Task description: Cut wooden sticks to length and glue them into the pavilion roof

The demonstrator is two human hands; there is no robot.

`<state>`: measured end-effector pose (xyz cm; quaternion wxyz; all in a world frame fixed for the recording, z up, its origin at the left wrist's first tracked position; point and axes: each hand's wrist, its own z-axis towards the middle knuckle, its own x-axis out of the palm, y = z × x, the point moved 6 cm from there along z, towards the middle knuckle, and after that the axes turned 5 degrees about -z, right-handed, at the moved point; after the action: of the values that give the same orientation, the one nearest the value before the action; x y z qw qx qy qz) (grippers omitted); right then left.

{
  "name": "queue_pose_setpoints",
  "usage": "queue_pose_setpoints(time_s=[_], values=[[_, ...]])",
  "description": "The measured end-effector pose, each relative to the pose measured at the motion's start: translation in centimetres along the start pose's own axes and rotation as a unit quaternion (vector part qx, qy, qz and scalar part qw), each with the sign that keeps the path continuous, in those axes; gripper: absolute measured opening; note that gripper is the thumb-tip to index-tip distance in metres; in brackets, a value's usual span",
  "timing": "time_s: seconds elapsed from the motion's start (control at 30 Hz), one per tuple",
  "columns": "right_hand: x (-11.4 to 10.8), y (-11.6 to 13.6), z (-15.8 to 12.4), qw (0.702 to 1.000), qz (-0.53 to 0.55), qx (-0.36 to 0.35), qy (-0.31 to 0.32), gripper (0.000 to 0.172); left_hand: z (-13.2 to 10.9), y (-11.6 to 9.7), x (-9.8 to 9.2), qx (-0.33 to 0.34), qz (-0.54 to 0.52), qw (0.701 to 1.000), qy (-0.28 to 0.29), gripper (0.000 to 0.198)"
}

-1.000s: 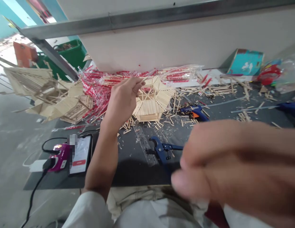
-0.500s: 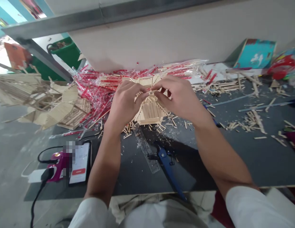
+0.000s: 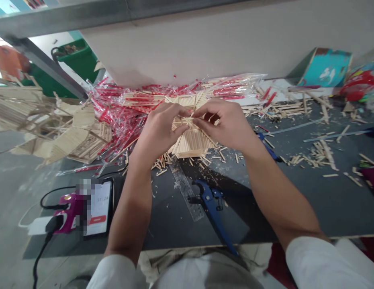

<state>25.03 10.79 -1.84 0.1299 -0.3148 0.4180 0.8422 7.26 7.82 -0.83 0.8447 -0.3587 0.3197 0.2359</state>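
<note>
Stick model (image 3: 191, 145) sits between and below left hand (image 3: 158, 129), thumb and forefinger parted, and right hand (image 3: 228, 122), fingertips bunched, both about equally near; cannot tell whether either pinches anything.

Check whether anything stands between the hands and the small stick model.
Nothing visible does. The left hand and right hand are both at the stick model; exact contact is unclear. The blue cutter lies nearer the person, clear of that gap.
</note>
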Motion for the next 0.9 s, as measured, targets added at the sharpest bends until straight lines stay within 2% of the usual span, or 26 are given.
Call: queue_pose_setpoints(time_s=[0.2, 0.43, 0.67, 0.8, 0.9], values=[[0.1, -0.1, 0.0, 1.000, -0.002, 0.007, 0.007, 0.012, -0.1, 0.4, 0.0, -0.003, 0.013, 1.000, 0.007, 0.013], [-0.1, 0.3, 0.0, 0.999, -0.032, -0.015, 0.003, 0.009, -0.2, 0.4, -0.9, -0.002, -0.020, 1.000, 0.003, 0.008], [-0.1, -0.1, -0.1, 0.999, -0.028, -0.013, 0.012, 0.011, -0.1, 0.3, -0.8, 0.001, -0.017, 1.000, 0.017, 0.003], [-0.1, 0.0, -0.2, 0.999, -0.022, -0.015, 0.019, 0.010, -0.3, 0.6, -0.9, -0.009, -0.012, 1.000, 0.007, 0.016], [-0.1, -0.1, -0.1, 1.000, -0.020, -0.002, 0.019, 0.011, -0.3, 0.7, -0.7, -0.004, -0.007, 1.000, 0.013, 0.014]])
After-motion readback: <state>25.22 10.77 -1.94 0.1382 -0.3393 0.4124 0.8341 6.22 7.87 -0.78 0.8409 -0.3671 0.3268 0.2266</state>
